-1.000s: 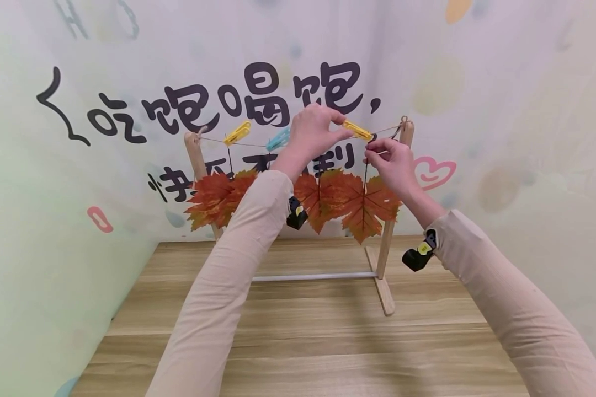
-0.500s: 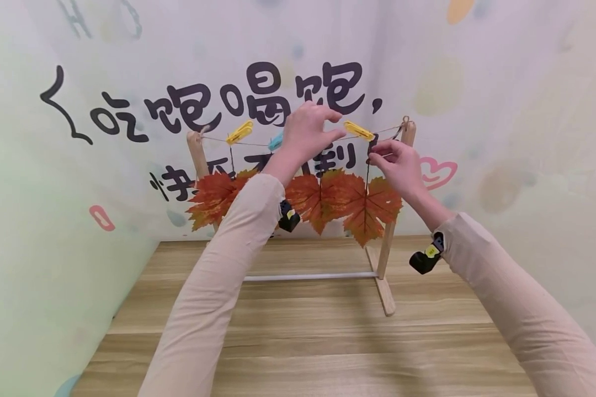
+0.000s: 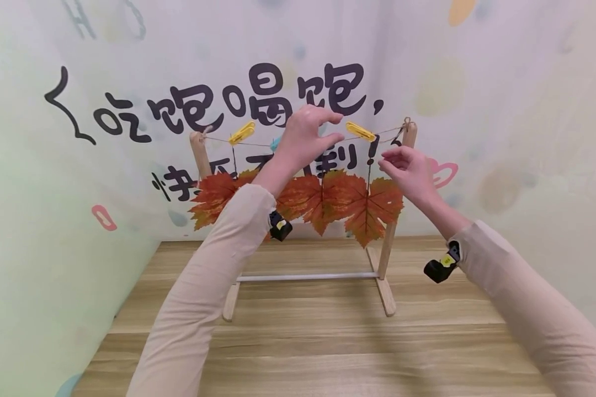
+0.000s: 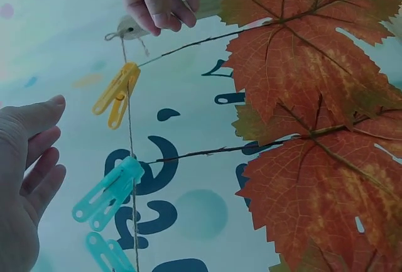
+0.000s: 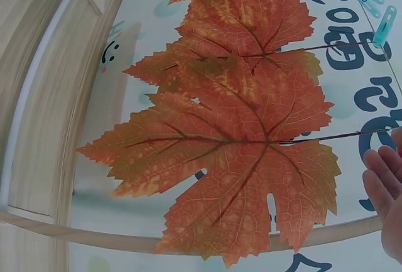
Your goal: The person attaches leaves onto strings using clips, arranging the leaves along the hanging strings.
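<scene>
My left hand (image 3: 305,135) hovers left of a yellow clothespin (image 3: 360,131), thumb and fingers spread apart with a gap between them and the clip. That clothespin sits on the twine (image 4: 130,137) and grips the stem of an orange-red maple leaf (image 3: 370,209). To the right of this stem is my right hand (image 3: 409,171), fingers loosely bent and holding nothing. More leaves hang alongside, overlapping one another. Teal clothespins (image 4: 110,196) and another yellow clothespin (image 3: 242,133) are also on the twine; my left hand partly covers the teal ones in the head view.
The twine spans two wooden posts (image 3: 388,251) of a stand joined low down by a white rod (image 3: 308,277). Its feet rest on a wood-grain table (image 3: 298,342). Behind it is a pale wall covering (image 3: 477,110) printed with dark characters.
My left thumb and fingers have come away from the yellow clothespin. My right hand has drawn off the leaf stem to the right, and the leaf hangs from the twine.
</scene>
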### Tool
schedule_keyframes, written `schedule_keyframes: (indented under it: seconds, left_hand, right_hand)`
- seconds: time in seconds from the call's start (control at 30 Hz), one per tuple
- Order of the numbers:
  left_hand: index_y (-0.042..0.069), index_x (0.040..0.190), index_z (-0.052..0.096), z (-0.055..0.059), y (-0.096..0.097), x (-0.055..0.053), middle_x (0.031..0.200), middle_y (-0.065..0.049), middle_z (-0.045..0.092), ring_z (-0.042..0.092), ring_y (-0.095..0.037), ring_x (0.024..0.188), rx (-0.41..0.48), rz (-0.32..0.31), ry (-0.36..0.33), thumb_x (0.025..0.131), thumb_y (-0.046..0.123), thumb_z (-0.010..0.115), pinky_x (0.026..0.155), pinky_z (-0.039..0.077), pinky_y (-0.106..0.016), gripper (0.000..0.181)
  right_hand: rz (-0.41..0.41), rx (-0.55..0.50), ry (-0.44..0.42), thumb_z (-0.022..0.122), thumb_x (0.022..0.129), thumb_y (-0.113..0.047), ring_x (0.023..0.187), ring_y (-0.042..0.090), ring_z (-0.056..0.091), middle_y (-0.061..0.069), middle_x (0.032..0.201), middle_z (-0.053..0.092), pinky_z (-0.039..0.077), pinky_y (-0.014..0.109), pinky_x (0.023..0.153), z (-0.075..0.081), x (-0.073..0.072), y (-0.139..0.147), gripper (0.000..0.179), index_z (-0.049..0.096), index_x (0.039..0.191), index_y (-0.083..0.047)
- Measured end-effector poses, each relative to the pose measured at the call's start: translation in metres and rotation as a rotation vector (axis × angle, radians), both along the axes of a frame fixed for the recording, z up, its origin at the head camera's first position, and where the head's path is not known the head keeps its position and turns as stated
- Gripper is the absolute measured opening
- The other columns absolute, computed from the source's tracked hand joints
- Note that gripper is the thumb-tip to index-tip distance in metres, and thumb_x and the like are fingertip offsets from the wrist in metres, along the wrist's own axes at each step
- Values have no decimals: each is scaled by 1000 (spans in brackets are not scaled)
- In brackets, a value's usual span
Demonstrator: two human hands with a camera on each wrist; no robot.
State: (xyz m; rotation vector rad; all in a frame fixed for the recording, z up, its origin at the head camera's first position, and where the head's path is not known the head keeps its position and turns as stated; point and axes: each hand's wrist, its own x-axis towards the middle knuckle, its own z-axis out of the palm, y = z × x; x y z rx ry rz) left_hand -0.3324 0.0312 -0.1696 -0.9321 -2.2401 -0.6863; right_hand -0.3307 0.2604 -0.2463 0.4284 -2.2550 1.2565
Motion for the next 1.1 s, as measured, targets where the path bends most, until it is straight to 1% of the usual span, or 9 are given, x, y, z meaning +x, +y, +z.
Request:
schedule_keyframes:
  seconds: [0.1,0.2,0.3,0.4,0.5,0.63,0.87,0.97,1.1]
  left_hand:
    - [4,107,66,-3,-2,6,104,-6,67,57,-19,98,9,-42,37,80,17,69,87,42,-23,29]
    - [3,105,67,-6,-3,10,100,-7,68,59,-19,96,-5,-73,75,80,16,70,89,41,-23,28]
    - [3,103,68,-11,-4,11,98,-8,68,60,-19,94,-22,-93,113,80,15,70,89,42,-23,26]
    - [2,101,68,-20,-5,12,97,-9,68,61,-20,92,-27,-104,121,79,15,71,87,43,-23,26]
    - [2,102,68,-30,-7,12,99,-8,68,61,-20,93,-34,-101,102,79,16,71,87,44,-23,27]
    - [3,103,67,-45,-11,13,101,-8,68,60,-19,96,-51,-82,68,78,18,72,89,43,-23,30]
    - [4,103,68,-68,-23,15,98,-7,68,59,-19,90,-42,-88,15,77,15,73,81,46,-25,29]
    - [3,103,68,-77,-30,16,98,-7,68,58,-20,93,-50,-83,-2,77,14,72,85,45,-28,28]
    - [4,103,68,-89,-40,21,98,-7,68,58,-20,92,-59,-68,-34,77,14,72,82,47,-30,28]
  right_hand:
    - [11,11,1,63,85,-12,68,-6,57,10,87,64,46,9,66,-2,3,3,24,61,101,5]
    - [14,27,7,64,84,-11,68,-5,57,8,87,64,46,9,65,-5,5,7,23,62,101,4]
    - [21,44,14,64,84,-9,68,-6,56,12,88,65,46,9,64,-7,6,9,22,62,101,4]
    - [33,58,23,65,83,-8,68,-6,56,18,88,65,46,9,64,-10,7,10,22,63,100,6]
    - [44,66,27,65,83,-7,67,-4,58,20,87,65,46,9,62,-15,9,10,21,63,98,7]
    - [39,77,-3,65,83,-10,69,0,59,18,87,65,46,10,61,-21,13,11,21,63,99,5]
    - [50,108,-50,65,84,-12,70,-5,56,19,92,65,46,9,63,-31,22,11,25,62,103,4]
    - [71,127,-53,65,83,-12,70,-4,56,19,92,65,46,8,64,-37,24,10,26,61,102,5]
    - [91,114,-60,66,83,-10,71,-4,57,19,92,65,46,8,65,-45,26,9,24,61,100,5]
